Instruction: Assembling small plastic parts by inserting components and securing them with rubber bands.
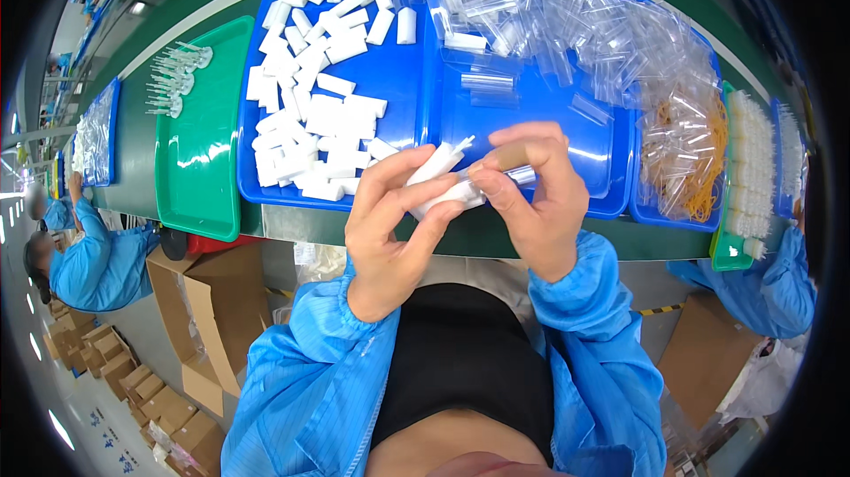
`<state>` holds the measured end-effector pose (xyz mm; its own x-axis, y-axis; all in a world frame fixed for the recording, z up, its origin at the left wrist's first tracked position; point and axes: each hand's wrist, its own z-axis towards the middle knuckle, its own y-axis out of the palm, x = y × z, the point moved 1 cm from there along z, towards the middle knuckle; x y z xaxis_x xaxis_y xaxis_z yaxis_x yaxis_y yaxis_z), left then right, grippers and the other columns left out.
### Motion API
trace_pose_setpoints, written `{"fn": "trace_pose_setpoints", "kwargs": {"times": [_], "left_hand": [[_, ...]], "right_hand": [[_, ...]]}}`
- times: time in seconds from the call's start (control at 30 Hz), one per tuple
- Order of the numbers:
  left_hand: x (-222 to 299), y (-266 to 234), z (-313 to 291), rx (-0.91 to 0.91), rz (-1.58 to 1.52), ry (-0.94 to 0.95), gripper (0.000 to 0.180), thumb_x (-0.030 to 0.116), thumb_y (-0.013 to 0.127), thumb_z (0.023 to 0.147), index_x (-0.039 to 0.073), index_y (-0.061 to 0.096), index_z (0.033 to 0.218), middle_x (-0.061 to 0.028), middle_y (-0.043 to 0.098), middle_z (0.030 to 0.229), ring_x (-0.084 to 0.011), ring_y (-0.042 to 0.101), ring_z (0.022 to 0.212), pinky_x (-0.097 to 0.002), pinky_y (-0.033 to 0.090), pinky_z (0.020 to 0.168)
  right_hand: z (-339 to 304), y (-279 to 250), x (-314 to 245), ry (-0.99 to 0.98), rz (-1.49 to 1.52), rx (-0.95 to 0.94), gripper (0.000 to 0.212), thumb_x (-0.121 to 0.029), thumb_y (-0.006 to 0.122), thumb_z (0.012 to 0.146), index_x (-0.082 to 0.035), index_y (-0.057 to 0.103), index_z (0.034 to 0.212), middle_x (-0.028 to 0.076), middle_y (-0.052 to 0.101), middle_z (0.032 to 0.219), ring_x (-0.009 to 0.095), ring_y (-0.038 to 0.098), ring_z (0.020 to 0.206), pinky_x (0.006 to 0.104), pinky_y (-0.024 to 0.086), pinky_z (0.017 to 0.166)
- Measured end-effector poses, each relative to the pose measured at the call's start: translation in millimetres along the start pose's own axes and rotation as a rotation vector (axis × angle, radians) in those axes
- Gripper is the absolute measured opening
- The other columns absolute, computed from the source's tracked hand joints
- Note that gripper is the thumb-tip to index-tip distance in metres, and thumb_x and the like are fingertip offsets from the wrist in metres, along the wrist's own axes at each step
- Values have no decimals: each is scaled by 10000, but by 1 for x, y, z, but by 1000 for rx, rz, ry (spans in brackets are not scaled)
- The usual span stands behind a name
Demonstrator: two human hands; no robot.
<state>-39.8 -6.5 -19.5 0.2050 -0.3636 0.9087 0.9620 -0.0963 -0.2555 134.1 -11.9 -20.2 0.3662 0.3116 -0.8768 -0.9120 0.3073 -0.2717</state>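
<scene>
My left hand (394, 234) is closed around a white plastic cylinder with a thin nozzle-like tip (440, 161) and a second white piece (456, 194) lower between thumb and fingers. Against the end of that lower piece, my right hand (542, 198) pinches a short clear tube (521, 176); the fingers partly cover where the two meet. Both hands are over the front edge of a blue tray (390, 79), whose left part carries many loose white blocks (336, 119). Clear plastic sleeves (549, 8) are heaped in its right part, some lying apart nearer my hands.
Farther right, a blue bin holds clear bags and yellow rubber bands (704, 185), beside a green tray of whitish parts (751, 158). At left, a green tray (204, 136) bears several white nozzled parts (177, 79). Co-workers in blue sit both sides; a cardboard box (208, 300) stands below.
</scene>
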Motion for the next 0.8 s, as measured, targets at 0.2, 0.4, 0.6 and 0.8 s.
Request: {"fn": "trace_pose_setpoints", "kwargs": {"times": [0.2,0.4,0.6,0.8], "left_hand": [[-1,2,0,9,-41,44,323,-10,794,784,13,735,1101,-176,596,1251,-282,632,1122,-348,542,910],[-2,-4,8,-67,-14,61,340,-4,779,806,9,717,1140,-177,579,1278,-282,622,1148,-351,541,927],[-6,-11,7,-150,-451,-158,392,-56,680,880,-24,603,1263,-183,512,1342,-245,600,1164,-333,573,922],[-8,-11,0,-187,-346,-51,295,-100,728,815,-26,660,1092,-169,569,1197,-227,642,1043,-306,601,854]], "right_hand": [[3,4,-5,29,78,-72,186,-136,800,807,-70,666,918,88,661,976,242,594,960,338,439,838],[10,-15,2,281,365,-245,178,-105,745,874,-31,679,1022,71,681,1000,157,635,935,295,496,842],[11,-32,3,445,560,-100,303,-45,736,883,-1,548,1117,138,701,1000,178,668,983,311,528,890],[-3,-27,3,317,536,-250,351,-43,781,843,-54,498,1050,106,666,1055,174,646,1038,312,494,926]]}}
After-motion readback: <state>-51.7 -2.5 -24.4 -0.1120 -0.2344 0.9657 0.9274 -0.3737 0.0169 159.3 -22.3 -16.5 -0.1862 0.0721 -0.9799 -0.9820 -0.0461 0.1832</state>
